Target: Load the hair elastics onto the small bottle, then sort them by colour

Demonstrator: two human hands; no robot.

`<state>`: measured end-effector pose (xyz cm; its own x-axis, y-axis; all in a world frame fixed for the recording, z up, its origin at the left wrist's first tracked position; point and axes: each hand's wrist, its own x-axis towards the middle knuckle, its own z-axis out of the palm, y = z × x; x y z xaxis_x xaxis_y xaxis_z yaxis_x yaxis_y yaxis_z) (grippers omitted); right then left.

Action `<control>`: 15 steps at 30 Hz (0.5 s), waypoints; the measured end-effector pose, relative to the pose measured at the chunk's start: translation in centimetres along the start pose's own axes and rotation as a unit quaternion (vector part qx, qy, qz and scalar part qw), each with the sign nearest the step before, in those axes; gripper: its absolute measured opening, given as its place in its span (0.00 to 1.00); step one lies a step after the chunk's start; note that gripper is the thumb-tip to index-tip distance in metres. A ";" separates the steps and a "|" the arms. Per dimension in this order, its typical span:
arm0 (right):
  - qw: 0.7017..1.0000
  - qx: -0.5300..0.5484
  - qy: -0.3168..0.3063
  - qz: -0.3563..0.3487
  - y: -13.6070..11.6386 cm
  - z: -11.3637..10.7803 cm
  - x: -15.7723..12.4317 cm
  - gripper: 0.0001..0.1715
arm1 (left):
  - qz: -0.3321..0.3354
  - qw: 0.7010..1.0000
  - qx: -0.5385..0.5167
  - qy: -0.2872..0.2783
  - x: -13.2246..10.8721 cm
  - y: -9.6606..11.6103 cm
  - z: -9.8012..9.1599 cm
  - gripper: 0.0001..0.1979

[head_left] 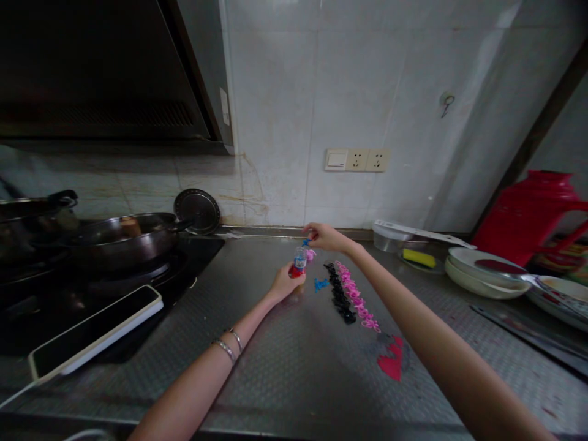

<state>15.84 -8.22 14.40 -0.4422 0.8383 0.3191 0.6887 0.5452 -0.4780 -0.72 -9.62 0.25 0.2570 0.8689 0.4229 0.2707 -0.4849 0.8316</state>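
Note:
My left hand point(285, 283) is wrapped round a small clear bottle point(299, 262) with a blue and red label, standing on the metal counter. Just above its mouth, my right hand point(325, 236) pinches a small blue piece point(305, 243), which looks like a rubber band. A pink item point(311, 254) shows beside the bottle's neck. To the right of the bottle lies a little cluster of blue bands point(321, 284). Next to that run a row of black bands point(342, 294) and a row of pink bands point(356, 295).
A red torn patch point(390, 360) lies on the counter point(275, 380) near my right forearm. At left are a phone-like device point(96, 331), a stove and a pan point(124, 245). Bowls point(482, 278), a yellow sponge point(419, 258) and a red jug point(528, 214) stand right.

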 end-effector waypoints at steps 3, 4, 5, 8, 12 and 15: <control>0.997 -0.080 -0.013 -0.020 -1.2 0.1 0.0 0.23 | -0.004 1.000 -0.002 -0.003 0.0 0.2 0.0 0.14; 0.994 -0.106 -0.019 -0.028 -1.5 0.1 0.0 0.22 | -0.005 1.000 -0.003 -0.003 0.0 0.3 0.0 0.14; 0.991 -0.129 -0.025 -0.037 -1.7 0.1 -0.1 0.22 | -0.005 1.000 -0.005 -0.002 -0.1 0.3 0.0 0.14; 0.984 -0.168 -0.041 -0.053 -2.3 0.0 -0.1 0.22 | -0.002 1.000 -0.012 -0.004 -0.1 0.5 -0.1 0.14; 0.981 -0.177 -0.057 -0.050 -2.4 0.0 0.2 0.21 | -0.006 1.000 -0.008 -0.003 -0.2 0.5 -0.1 0.15; 0.980 -0.177 -0.073 -0.060 -2.4 0.0 0.6 0.18 | -0.006 1.000 -0.010 -0.004 -0.2 0.3 -0.1 0.14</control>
<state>13.96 -9.04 15.69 -0.5919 0.7745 0.2233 0.7714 0.6246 -0.1215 -0.74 -9.94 0.47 0.2614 0.8742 0.4091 0.2563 -0.4715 0.8438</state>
